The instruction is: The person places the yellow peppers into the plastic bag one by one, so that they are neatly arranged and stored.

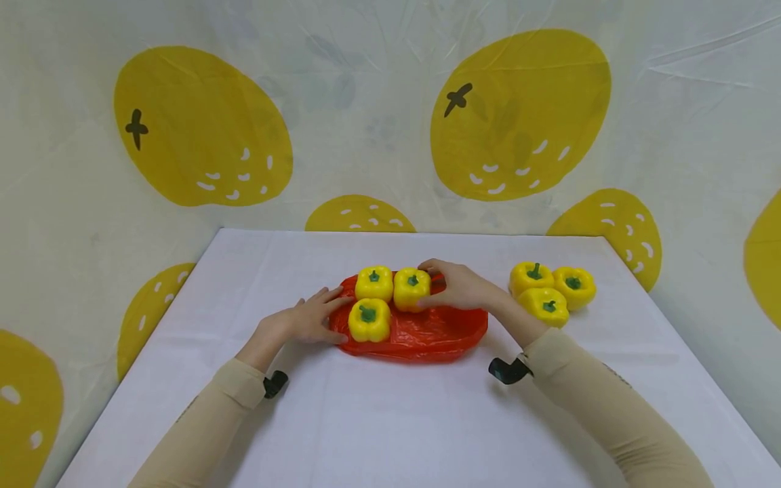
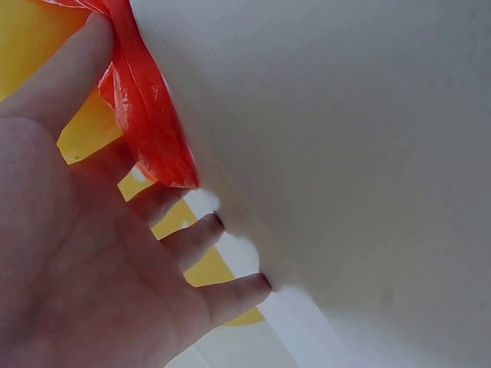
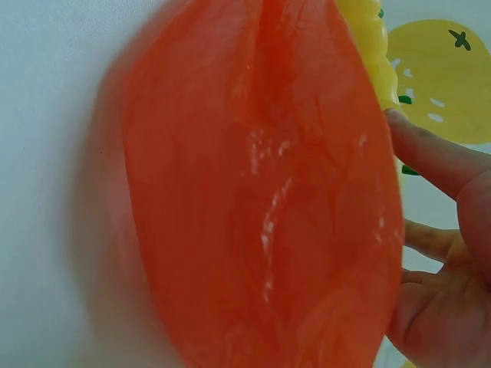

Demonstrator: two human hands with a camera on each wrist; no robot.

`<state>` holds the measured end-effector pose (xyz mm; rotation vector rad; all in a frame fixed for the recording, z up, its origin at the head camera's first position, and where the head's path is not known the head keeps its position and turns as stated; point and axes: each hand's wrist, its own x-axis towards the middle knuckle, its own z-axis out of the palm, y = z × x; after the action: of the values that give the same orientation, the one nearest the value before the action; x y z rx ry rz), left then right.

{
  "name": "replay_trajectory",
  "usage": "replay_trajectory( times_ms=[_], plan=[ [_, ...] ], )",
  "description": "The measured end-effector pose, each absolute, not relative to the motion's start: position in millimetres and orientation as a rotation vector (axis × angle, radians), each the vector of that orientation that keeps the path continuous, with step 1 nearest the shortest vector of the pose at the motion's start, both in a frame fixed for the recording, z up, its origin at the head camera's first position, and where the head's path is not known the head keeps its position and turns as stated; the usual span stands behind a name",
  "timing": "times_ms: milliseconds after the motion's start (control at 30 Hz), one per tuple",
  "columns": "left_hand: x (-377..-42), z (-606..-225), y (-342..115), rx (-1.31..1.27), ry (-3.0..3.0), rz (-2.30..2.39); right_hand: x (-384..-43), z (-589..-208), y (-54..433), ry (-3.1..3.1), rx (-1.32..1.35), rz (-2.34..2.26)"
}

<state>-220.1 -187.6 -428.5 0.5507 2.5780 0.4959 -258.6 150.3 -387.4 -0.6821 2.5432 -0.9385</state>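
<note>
A red plastic bag [image 1: 421, 335] lies spread in the middle of the table with three yellow bell peppers on it. My right hand [image 1: 460, 285] holds the right-hand bell pepper [image 1: 410, 290], thumb at its near side and fingers at its far side. Beside that one sit a back-left bell pepper [image 1: 373, 283] and a front-left bell pepper [image 1: 369, 322], stems up. At the bag's left edge rests my left hand [image 1: 311, 317], its fingers spread and fairly straight. In the left wrist view, the thumb [image 2: 80, 65] touches the red plastic. The bag's wall hides most of the peppers in the right wrist view.
Three more yellow bell peppers [image 1: 543, 305] stand close together on the white table [image 1: 390, 420], right of the bag and just beyond my right forearm. A curtain [image 1: 366, 102] printed with big yellow fruits hangs behind and at the sides.
</note>
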Motion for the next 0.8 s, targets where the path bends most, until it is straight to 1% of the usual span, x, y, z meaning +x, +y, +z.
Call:
replay_trajectory(
  times_ms=[300, 800],
  plan=[
    [-219.7, -427.4, -187.2, 0.549, 2.574, 0.494, -256.4, -375.5, 165.3, 2.514, -0.719, -0.918],
    [-219.8, -426.2, -186.7, 0.549, 2.581, 0.479, -246.9, -340.6, 202.1, 2.517, -0.723, -0.943]
  ],
)
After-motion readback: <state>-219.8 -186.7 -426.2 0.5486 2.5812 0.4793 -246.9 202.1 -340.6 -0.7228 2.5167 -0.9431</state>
